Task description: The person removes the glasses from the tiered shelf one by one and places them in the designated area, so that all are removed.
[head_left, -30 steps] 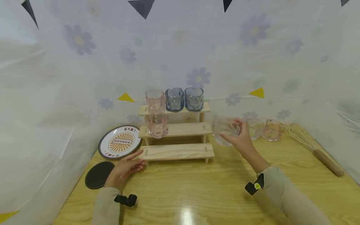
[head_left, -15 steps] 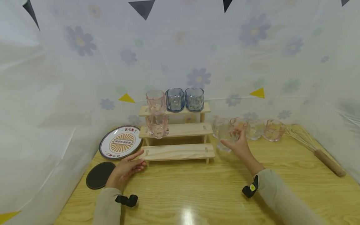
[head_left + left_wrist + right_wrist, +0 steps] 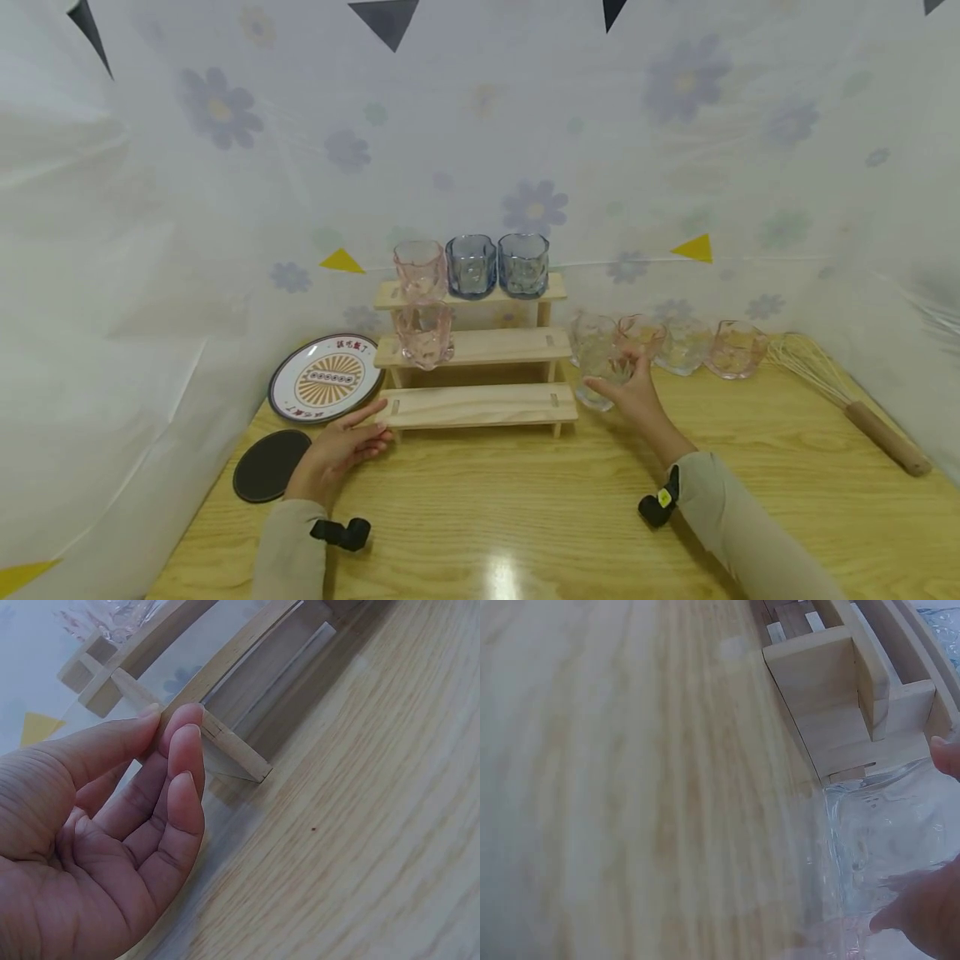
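Note:
My left hand (image 3: 337,454) pinches the left end of the lowest tier of a three-tier wooden stand (image 3: 480,407); in the left wrist view its thumb and fingertips meet at the wooden end. Just right of the stand, my right hand (image 3: 639,400) grips a clear glass (image 3: 597,385), thumb on the near side and fingers behind. The right wrist view shows this glass (image 3: 885,825) low over the table, close by the stand's side. On the top tier are a pink glass (image 3: 420,271) and two blue glasses (image 3: 471,267). Another pink glass (image 3: 424,337) stands on the middle tier's left end.
Along the back wall, right of the stand, several clear and pink glasses (image 3: 737,350) stand in a row. A whisk (image 3: 885,437) lies at the far right. Left of the stand are a patterned plate (image 3: 326,379) and a dark round coaster (image 3: 272,467).
My right hand has lowered the clear glass toward the table and nearer to me, uncovering glasses behind it. The left hand stays at the stand.

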{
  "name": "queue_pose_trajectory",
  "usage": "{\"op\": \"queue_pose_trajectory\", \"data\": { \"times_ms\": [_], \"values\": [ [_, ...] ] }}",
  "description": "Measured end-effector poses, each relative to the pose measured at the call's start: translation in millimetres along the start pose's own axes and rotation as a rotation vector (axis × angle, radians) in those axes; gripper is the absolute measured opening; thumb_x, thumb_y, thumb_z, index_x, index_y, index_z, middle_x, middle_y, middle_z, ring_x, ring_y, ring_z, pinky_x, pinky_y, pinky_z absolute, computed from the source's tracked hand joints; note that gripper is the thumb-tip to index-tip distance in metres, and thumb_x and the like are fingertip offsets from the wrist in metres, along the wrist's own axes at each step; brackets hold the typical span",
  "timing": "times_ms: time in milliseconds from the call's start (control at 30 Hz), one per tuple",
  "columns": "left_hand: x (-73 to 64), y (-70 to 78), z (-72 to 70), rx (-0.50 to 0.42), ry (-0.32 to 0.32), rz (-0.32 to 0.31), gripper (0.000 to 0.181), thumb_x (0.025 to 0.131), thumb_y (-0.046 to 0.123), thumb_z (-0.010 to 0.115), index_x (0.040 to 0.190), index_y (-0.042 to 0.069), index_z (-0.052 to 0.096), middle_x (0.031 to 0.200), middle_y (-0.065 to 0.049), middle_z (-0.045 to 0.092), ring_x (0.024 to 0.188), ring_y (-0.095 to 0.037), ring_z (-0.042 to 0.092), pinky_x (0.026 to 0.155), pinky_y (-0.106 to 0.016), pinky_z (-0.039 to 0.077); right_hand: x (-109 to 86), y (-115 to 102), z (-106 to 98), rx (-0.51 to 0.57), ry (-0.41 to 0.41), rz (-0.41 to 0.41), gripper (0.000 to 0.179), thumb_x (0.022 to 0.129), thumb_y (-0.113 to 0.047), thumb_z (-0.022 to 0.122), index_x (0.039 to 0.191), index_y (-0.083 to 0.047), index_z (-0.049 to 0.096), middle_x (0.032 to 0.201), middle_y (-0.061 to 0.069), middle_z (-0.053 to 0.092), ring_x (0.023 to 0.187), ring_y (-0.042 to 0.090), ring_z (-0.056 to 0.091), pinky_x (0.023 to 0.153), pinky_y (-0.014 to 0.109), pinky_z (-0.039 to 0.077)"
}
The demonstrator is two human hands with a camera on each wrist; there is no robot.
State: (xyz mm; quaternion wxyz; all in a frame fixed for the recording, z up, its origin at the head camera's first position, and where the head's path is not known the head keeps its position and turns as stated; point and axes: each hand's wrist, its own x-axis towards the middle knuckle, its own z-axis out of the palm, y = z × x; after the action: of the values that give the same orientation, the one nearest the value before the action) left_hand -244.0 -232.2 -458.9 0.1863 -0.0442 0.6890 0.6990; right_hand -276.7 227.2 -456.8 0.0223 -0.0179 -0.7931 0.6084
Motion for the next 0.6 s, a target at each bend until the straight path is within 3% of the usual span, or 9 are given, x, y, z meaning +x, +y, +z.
{"op": "queue_pose_trajectory", "data": {
  "times_ms": [167, 367, 600],
  "values": [
    [0.0, 0.2, 0.0, 0.001, 0.003, -0.003, 0.059, 0.093, 0.011, 0.061, 0.146, 0.010, 0.036, 0.083, -0.001, 0.071, 0.071, -0.009, 0.066, 0.068, -0.022, 0.054, 1.2, -0.5, -0.6, 0.005, -0.002, 0.035, 0.090, 0.085, -0.024, 0.073, 0.144, -0.008, 0.007, 0.152, 0.020, 0.008, 0.142, 0.038, 0.001, 0.109, 0.060, 0.017],
    [0.0, -0.2, -0.1, -0.006, 0.017, -0.010, 0.059, 0.093, 0.011, 0.061, 0.146, 0.010, 0.037, 0.083, -0.002, 0.072, 0.070, -0.009, 0.066, 0.068, -0.023, 0.054, 3.3, -0.2, -1.5, -0.021, -0.034, 0.055, 0.092, 0.085, -0.028, 0.072, 0.143, -0.007, 0.005, 0.154, 0.021, -0.006, 0.142, 0.039, -0.006, 0.109, 0.061, 0.015],
    [-0.5, 0.0, 0.7, -0.007, 0.003, 0.000, 0.059, 0.093, 0.011, 0.060, 0.147, 0.010, 0.035, 0.083, -0.001, 0.072, 0.070, -0.009, 0.065, 0.068, -0.022, 0.054, 4.0, -0.7, -2.0, -0.034, -0.042, 0.059, 0.091, 0.086, -0.026, 0.071, 0.143, -0.007, 0.003, 0.154, 0.022, -0.012, 0.141, 0.039, -0.009, 0.109, 0.061, 0.013]
  ]
}}
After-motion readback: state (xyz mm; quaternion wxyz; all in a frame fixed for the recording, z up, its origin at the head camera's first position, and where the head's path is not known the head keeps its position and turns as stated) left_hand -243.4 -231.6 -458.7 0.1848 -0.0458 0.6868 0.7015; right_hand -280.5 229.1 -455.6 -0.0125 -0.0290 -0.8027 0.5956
